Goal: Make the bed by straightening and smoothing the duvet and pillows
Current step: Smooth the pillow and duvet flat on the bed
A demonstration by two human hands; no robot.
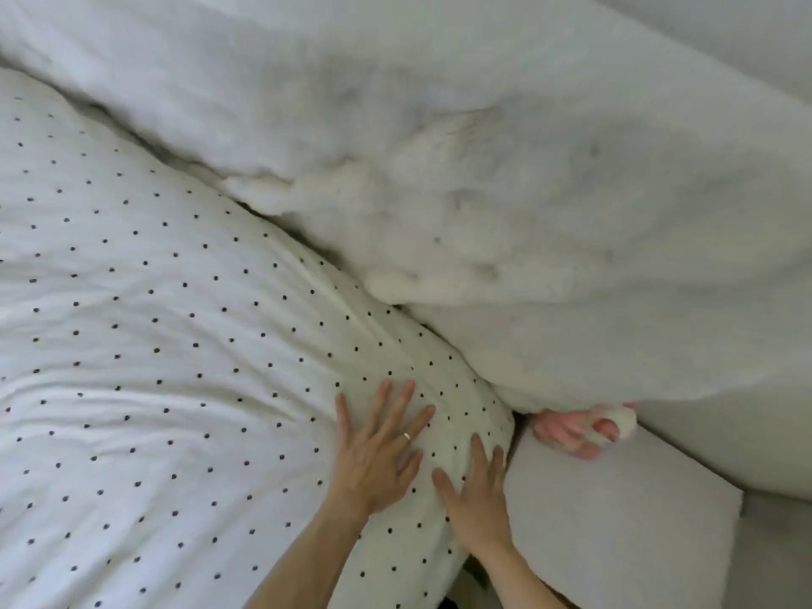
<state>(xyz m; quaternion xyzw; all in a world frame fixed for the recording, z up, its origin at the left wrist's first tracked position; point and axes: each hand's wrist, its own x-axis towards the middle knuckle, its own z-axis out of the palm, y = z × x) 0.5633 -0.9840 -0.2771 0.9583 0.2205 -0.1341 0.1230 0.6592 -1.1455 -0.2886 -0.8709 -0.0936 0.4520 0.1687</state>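
Observation:
A white duvet with small black dots point(154, 323) covers the left and middle of the view, with soft creases running across it. My left hand point(378, 450) lies flat on its rounded right edge, fingers spread, a ring on one finger. My right hand point(476, 503) rests flat beside it, nearer the edge, fingers slightly apart. A plain white pillow or bunched bedding point(527, 191) lies rumpled along the duvet's upper right side. Neither hand holds anything.
A pink and white soft object point(584, 432) pokes out from under the white bedding just right of the duvet edge. A white mattress corner point(615, 516) shows at lower right, with a pale surface point(773, 556) beyond it.

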